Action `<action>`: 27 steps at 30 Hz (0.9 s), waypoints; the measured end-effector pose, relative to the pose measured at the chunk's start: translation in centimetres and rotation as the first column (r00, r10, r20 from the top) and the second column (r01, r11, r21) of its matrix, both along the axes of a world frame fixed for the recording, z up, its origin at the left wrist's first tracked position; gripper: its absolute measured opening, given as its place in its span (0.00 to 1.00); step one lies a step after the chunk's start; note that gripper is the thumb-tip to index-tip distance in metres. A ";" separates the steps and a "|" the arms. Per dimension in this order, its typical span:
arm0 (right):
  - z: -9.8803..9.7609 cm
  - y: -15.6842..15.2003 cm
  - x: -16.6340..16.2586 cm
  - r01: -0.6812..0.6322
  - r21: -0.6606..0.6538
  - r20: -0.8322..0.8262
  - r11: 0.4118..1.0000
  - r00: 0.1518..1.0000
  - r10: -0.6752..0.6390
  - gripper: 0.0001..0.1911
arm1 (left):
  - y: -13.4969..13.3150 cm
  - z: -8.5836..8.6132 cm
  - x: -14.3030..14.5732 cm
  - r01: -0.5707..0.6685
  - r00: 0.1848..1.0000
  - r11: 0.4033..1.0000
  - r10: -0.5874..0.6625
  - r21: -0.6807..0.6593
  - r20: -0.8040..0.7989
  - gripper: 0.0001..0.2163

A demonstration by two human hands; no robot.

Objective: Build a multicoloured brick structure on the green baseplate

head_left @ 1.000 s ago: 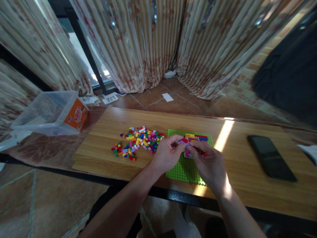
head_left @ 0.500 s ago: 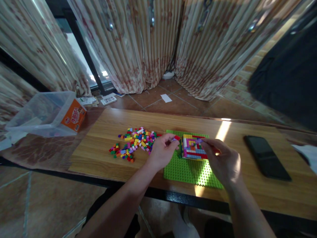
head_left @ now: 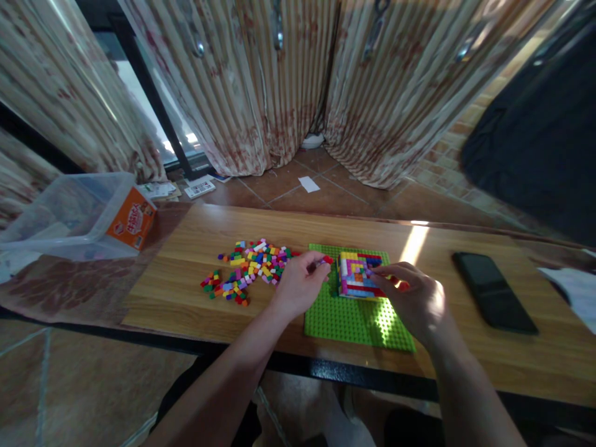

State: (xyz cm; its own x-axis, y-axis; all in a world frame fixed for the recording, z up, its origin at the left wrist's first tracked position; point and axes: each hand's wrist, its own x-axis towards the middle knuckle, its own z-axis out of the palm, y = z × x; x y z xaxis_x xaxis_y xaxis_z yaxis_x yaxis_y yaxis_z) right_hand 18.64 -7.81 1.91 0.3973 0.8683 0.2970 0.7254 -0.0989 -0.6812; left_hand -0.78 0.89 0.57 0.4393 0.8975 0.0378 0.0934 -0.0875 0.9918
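A block of stacked, many-coloured toy bricks [head_left: 356, 285] stands on the upper part of a green baseplate [head_left: 344, 323]. Over its right half is my right hand [head_left: 414, 295], thumb and forefinger pinched on a small purple brick [head_left: 369, 272] at the top surface. Whether that brick is pressed down, I cannot tell. Left of the built block, my left hand [head_left: 300, 279] is closed around a few small bricks, with a red brick [head_left: 328, 259] showing at its fingertips. Beyond my left hand lies a spread of loose bricks [head_left: 261, 261] in mixed colours, partly covered by that hand.
A black phone [head_left: 493, 292] lies on the wooden table [head_left: 167, 279] at the right, with white paper [head_left: 572, 292] beyond it. A clear plastic bin [head_left: 69, 211] with an orange label stands at the far left. Striped curtains [head_left: 233, 93] hang behind the table.
My right hand has moved slightly left and lower over the built block with the purple brick. My left hand stays closed in nearly the same place. The view has shifted slightly.
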 end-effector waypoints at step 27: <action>-0.3 0.0 -0.8 0.053 0.008 -0.020 0.999 0.998 -0.053 0.14 | 0.0 -0.4 0.0 0.022 1.000 1.000 -0.021 0.010 -0.006 0.03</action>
State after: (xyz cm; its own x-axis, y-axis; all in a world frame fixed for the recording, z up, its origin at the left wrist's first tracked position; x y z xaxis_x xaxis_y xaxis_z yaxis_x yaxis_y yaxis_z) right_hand 17.87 -7.85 1.63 0.4486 0.8431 0.2965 0.7059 -0.1308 -0.6961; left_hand -0.75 0.92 0.18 0.4587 0.8875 0.0443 0.0968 -0.0995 0.9903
